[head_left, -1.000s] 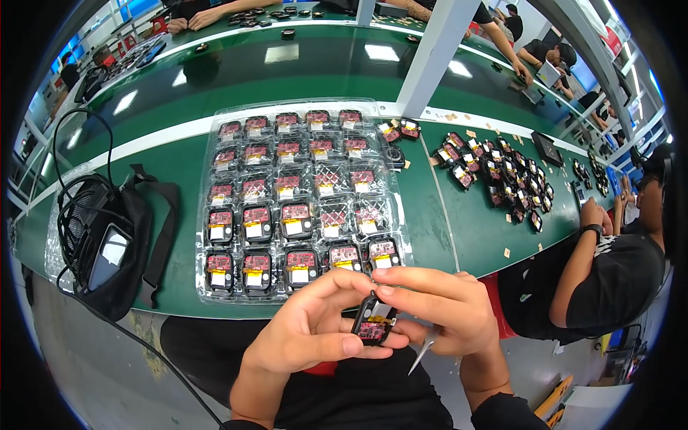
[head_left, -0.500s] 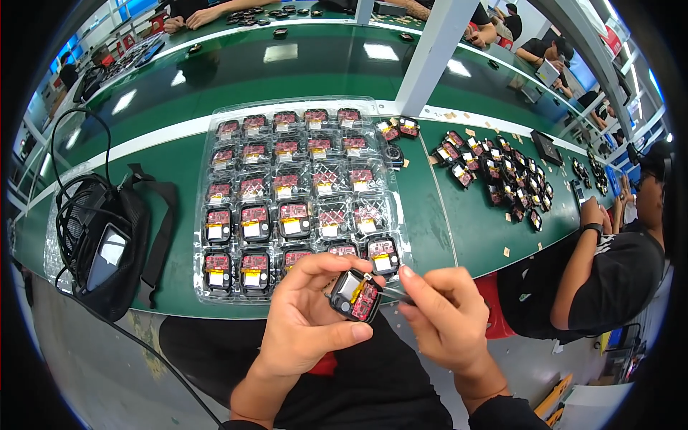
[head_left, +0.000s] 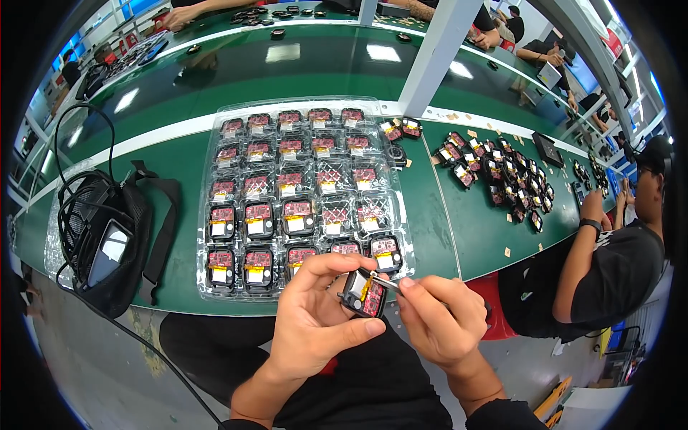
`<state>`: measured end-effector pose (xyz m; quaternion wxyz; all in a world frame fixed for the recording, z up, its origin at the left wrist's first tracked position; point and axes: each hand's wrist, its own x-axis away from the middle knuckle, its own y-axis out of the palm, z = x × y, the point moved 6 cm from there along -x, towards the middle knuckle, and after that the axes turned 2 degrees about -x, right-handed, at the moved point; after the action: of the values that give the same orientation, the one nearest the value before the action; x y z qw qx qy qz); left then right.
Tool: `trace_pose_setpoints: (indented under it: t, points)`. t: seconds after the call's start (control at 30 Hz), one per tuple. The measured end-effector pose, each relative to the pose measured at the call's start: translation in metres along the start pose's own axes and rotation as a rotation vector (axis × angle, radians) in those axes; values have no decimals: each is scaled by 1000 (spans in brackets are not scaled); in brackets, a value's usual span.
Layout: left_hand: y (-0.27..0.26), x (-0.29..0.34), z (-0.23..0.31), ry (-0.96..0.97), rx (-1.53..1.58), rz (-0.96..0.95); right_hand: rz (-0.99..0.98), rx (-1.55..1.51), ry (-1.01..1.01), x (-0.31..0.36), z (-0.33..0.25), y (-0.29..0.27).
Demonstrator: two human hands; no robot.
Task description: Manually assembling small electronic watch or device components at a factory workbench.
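My left hand [head_left: 304, 326] grips a small black square device housing [head_left: 372, 299], tilted, between thumb and fingers. Its open side shows a red circuit board, a silver block and yellow tape. In my right hand [head_left: 450, 322] is a pair of metal tweezers [head_left: 387, 284], pinched between thumb and forefinger. The tips are at the upper edge of the housing, by a small pale piece; whether they grip it I cannot tell. Just beyond my hands, a clear plastic tray [head_left: 403, 209] holds rows of similar housings, such as one [head_left: 385, 252] in the near right corner.
A heap of similar devices [head_left: 523, 188] lies to the right, beside a black box [head_left: 548, 149]. On the left is a black bag [head_left: 136, 229] with cables and a phone [head_left: 107, 252]. A pale post [head_left: 441, 57] stands beyond the tray. A co-worker [head_left: 616, 272] sits at right.
Both hands, with the housing and tweezers, have shifted slightly right in the picture. The tweezers now lie closer along the housing's upper edge. The co-worker at right has raised their head.
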<state>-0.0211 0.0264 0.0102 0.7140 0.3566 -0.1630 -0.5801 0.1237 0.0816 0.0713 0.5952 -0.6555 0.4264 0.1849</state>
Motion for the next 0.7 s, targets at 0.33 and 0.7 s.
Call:
trace_pose_setpoints:
  t: [0.33,0.7]
  points:
    - [2,0,1,33,-43,-20,-48,-276,271,1,12,4]
    - [4,1,2,54,-52,-23,-87,-396,433,4,17,8]
